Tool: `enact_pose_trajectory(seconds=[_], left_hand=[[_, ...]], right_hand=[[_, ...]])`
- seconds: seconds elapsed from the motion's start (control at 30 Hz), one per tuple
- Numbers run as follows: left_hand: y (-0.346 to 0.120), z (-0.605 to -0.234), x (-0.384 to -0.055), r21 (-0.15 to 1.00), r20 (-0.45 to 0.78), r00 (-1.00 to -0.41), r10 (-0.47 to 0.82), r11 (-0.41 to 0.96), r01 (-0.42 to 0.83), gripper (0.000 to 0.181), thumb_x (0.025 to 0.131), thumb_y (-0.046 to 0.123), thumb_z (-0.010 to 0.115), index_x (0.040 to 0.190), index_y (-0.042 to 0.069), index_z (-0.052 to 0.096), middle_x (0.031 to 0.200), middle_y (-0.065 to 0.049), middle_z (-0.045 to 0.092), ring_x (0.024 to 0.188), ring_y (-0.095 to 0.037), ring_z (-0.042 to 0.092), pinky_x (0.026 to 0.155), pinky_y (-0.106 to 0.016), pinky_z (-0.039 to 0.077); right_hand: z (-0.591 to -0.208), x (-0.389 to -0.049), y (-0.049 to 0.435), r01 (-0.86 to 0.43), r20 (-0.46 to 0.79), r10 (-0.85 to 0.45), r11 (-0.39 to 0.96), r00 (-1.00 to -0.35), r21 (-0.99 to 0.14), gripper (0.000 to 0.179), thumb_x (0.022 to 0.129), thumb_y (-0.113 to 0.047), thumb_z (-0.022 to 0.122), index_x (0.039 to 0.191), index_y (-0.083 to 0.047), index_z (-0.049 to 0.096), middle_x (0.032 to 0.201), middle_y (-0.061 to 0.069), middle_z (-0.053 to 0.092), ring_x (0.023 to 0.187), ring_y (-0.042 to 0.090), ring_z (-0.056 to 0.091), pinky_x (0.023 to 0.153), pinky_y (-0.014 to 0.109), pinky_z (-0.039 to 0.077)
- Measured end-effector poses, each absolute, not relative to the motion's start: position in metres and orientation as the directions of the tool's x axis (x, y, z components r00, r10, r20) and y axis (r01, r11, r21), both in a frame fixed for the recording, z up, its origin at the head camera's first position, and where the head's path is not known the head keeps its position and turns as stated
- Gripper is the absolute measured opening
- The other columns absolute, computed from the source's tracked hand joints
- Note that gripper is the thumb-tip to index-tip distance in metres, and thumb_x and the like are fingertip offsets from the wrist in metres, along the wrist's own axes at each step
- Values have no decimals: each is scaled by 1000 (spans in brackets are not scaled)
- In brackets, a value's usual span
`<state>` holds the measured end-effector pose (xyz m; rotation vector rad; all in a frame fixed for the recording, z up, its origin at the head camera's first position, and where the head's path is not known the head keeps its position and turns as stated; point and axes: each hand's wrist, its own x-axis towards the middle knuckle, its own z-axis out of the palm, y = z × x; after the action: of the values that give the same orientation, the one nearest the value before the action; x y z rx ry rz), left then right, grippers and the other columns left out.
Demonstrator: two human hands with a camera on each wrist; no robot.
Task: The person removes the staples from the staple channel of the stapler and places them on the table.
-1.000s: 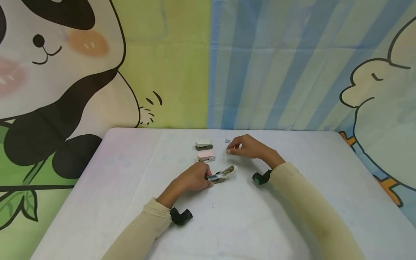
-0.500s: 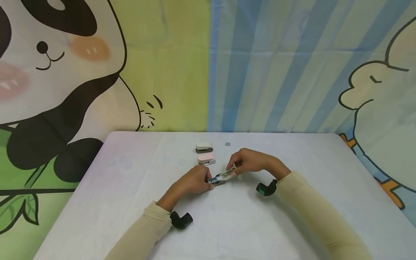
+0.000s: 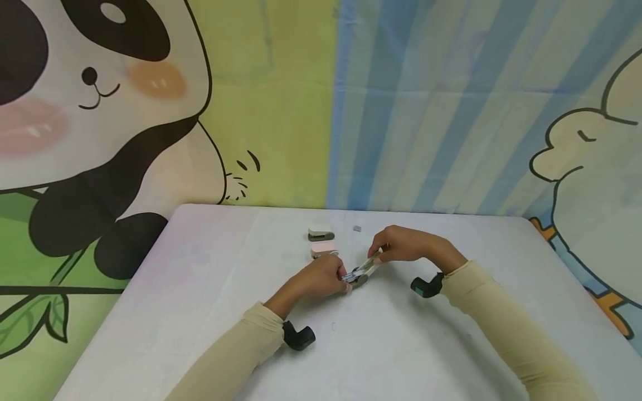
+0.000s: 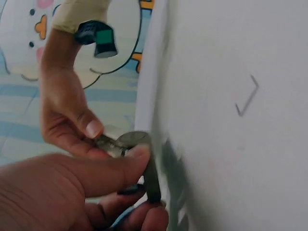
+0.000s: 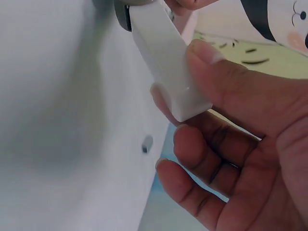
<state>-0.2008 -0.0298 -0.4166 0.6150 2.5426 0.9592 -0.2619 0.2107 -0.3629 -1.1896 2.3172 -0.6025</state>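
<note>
Left hand (image 3: 321,275) pinches grey base (image 4: 152,178) | right hand (image 3: 403,243) pinches white cover (image 5: 166,60) — opened stapler (image 3: 360,279) between | I'd brace left, ease right untwisted

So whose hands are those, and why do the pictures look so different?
They're a person's two bare hands. The widest picture comes from a camera on the person's head, looking forward and down. The other two come from little black cameras worn on the wrists, so hands look huge there. The left hand grips the grey part of an opened stapler; the right hand pinches its white cover. On the white table sit a pink stapler, a white-topped stapler, a small grey block and what looks like one staple.
</note>
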Motion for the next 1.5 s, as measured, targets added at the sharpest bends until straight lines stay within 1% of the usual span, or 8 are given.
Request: enact_pose_trajectory(seconds=[0.23,0.43,0.67,0.87,1.0,1.13,1.33,1.5], left_hand=[[19,-412,-219,648,-104,-895,433,713,270,15,80,15,81,80,8,68,74,4,59,66,-12,53,55,-26,43],[50,-421,-243,605,-31,-923,384,742,288,17,80,16,81,89,8,69,77,3,60,68,-11,53,60,-26,42],[75,-429,-269,591,17,-950,312,763,261,15,81,15,80,92,9,72,76,4,62,71,-12,54,67,-26,44],[92,-439,-289,499,139,-943,301,802,329,20,86,19,76,105,12,74,96,1,68,93,-18,56,78,-28,45],[98,-444,-295,447,178,-939,296,826,345,18,88,21,74,103,12,75,99,0,67,95,-21,53,76,-28,45],[102,-442,-296,410,139,-948,287,855,319,15,88,22,75,98,12,76,92,-1,64,91,-20,52,73,-28,43],[101,-439,-294,337,59,-958,280,898,283,18,89,28,73,100,14,76,91,-2,60,92,-20,50,77,-31,43],[101,-439,-294,315,46,-960,276,908,276,20,89,29,72,102,14,75,92,-1,58,90,-18,51,77,-32,44]], right_hand=[[-353,-267,254,-597,-166,-759,610,-630,-520,20,93,-14,68,111,-7,71,98,-5,65,77,13,55,67,31,48],[-346,-270,272,-563,-171,-683,696,-710,-445,23,92,-12,68,113,-3,70,99,1,65,74,14,54,65,32,47],[-345,-286,282,-588,-96,-662,715,-744,-378,23,91,-7,68,112,3,69,97,7,65,75,15,57,66,34,48],[-348,-303,292,-554,-92,-612,762,-786,-337,23,91,-7,68,111,3,70,99,10,64,75,16,57,66,36,48],[-351,-313,295,-547,-89,-602,769,-793,-331,23,92,-8,68,112,2,70,101,11,65,78,18,58,69,38,48],[-355,-318,296,-505,-110,-567,793,-816,-340,25,92,-10,67,113,2,70,102,10,65,83,21,60,72,40,50],[-366,-321,300,-468,-153,-543,811,-826,-351,26,93,-11,66,115,2,69,106,13,66,87,24,62,74,40,51],[-376,-322,308,-445,-123,-535,792,-836,-419,25,94,-10,65,115,2,69,109,15,67,93,29,62,77,44,50]])
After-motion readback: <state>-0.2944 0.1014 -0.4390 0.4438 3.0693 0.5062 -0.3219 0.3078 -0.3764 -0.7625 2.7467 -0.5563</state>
